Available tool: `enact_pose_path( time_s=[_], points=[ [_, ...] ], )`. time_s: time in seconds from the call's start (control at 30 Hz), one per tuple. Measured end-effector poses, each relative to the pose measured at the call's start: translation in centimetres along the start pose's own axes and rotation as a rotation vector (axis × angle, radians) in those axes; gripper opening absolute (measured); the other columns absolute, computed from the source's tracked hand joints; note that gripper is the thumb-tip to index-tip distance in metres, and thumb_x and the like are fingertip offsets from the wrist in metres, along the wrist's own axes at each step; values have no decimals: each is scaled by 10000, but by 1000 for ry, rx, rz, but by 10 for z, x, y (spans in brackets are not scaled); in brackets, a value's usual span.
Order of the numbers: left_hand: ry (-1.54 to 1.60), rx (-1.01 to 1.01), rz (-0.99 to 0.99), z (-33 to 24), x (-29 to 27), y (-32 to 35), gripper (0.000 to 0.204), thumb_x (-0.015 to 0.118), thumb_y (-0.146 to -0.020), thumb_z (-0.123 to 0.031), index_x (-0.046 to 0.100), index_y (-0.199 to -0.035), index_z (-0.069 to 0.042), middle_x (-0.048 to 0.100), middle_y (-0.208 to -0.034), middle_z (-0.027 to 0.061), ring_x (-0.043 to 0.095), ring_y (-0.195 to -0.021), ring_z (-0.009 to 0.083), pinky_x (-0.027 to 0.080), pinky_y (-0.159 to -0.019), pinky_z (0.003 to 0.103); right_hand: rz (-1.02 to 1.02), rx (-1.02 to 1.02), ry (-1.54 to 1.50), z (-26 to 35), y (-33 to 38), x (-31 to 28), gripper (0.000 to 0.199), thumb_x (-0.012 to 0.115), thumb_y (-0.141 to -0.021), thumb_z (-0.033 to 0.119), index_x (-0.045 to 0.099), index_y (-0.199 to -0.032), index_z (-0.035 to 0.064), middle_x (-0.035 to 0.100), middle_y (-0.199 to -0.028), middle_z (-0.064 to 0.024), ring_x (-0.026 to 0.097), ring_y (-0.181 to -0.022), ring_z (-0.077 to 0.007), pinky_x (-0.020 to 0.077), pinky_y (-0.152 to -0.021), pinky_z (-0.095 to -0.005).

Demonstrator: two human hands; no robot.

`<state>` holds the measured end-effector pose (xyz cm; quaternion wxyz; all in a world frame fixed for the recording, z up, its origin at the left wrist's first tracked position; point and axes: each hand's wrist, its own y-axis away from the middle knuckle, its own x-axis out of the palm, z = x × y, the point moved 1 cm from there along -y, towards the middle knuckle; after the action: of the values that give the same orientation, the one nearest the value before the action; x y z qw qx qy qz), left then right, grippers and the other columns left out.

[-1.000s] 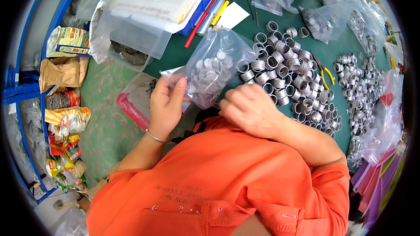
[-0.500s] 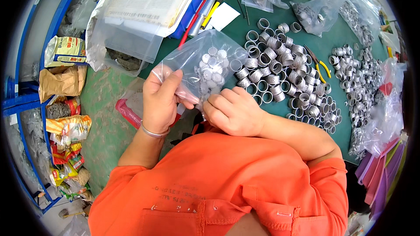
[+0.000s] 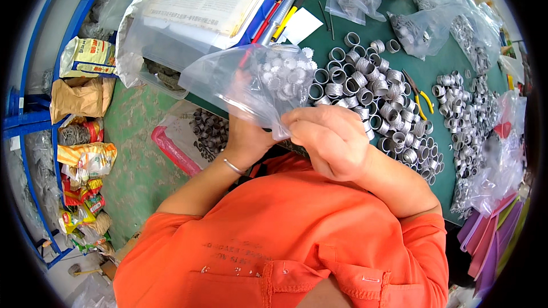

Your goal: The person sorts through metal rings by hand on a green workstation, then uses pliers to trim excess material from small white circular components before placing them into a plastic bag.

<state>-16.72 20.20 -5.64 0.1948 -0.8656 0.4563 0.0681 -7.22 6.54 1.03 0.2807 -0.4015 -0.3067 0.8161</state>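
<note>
A clear plastic bag (image 3: 214,77) is held up in front of me, with small silver toothed discs (image 3: 287,74) gathered in its far right part. My right hand (image 3: 334,137) is closed, its thumb and fingers pinching the bag's near corner. My left hand (image 3: 248,128) supports the bag from the left and below. Its fingers are partly covered by the plastic and blurred, but they look closed on it. Just right of the bag lies a heap of silver metal rings (image 3: 394,100) on the green tabletop (image 3: 357,25).
Yellow-handled pliers (image 3: 421,100) lie right of the rings. Beyond them is a second ring pile (image 3: 462,114). Filled plastic bags (image 3: 419,31) stand at the back. A blue tray (image 3: 268,3) with papers, a tapered metal rod (image 3: 285,8) and pens is at the far left. Below, an open sack (image 3: 208,131) holds dark pieces.
The bag has swung up and turned, its discs shifting to the far right. My left hand has moved right and under the plastic; my right hand has moved right, still pinching the bag.
</note>
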Motion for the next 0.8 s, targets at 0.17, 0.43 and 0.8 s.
enact_pose_path(
  time_s=[0.17, 0.43, 0.8],
  points=[
    [-375, -2, 150, 3, 9, 0, 1222, 869, -549, -313, 73, -1371, 115, 274, -1347, 312, 330, -1242, 419, 288, -1035, 434, -184, 110, -21, 0, -5, -21, 153, 501, -787, -84, 540, -929, -41, 610, -794, -138, 567, -553, -197, 455, -463, -284],
    [-507, 103, 218, 3, 12, 0, 1162, 814, -620, -344, 64, -1377, 119, 229, -1391, 330, 305, -1265, 450, 265, -1045, 458, -587, 24, 258, -62, -54, -90, 93, 482, -939, 73, 500, -912, -14, 666, -843, -120, 531, -517, -78, 420, -465, -177],
    [-460, 94, 175, 6, 13, 0, 1141, 819, -614, -359, 109, -1388, 87, 288, -1394, 264, 335, -1258, 406, 283, -1036, 435, 377, 195, 816, -181, -45, -20, 157, 549, -796, 83, 558, -952, 61, 615, -1116, -104, 557, -1059, -276, 382, -915, -458]
  ],
)
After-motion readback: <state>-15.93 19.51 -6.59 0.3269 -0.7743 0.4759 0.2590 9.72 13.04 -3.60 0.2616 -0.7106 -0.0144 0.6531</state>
